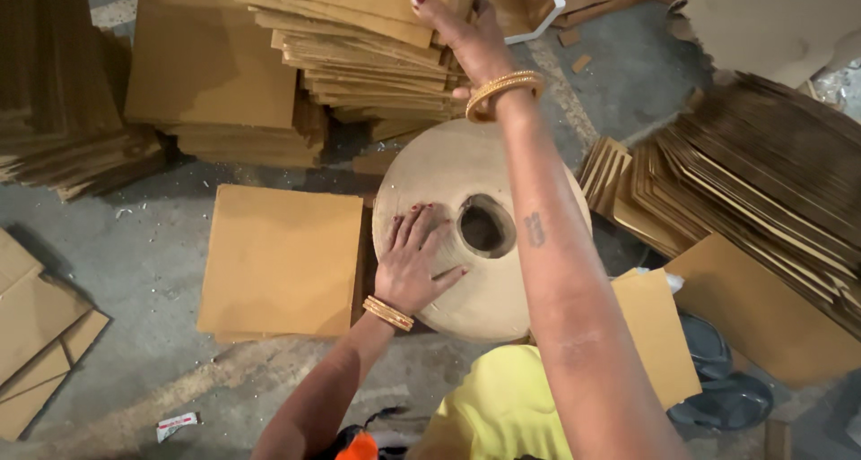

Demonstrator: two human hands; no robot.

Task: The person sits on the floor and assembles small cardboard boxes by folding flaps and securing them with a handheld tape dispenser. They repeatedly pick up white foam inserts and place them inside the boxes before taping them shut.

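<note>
Flat sheets ringed around one central disc

The round tan cardboard disc with a centre hole lies mid-floor, the left hand flat on its 8 o'clock part. The square brown cardboard sheet lies at its 9 o'clock, just beside it. The tall stack of brown cardboard sheets sits at 11 o'clock, the right hand on its edge. Fanned brown cardboard sheets lie at 3 o'clock.
</note>
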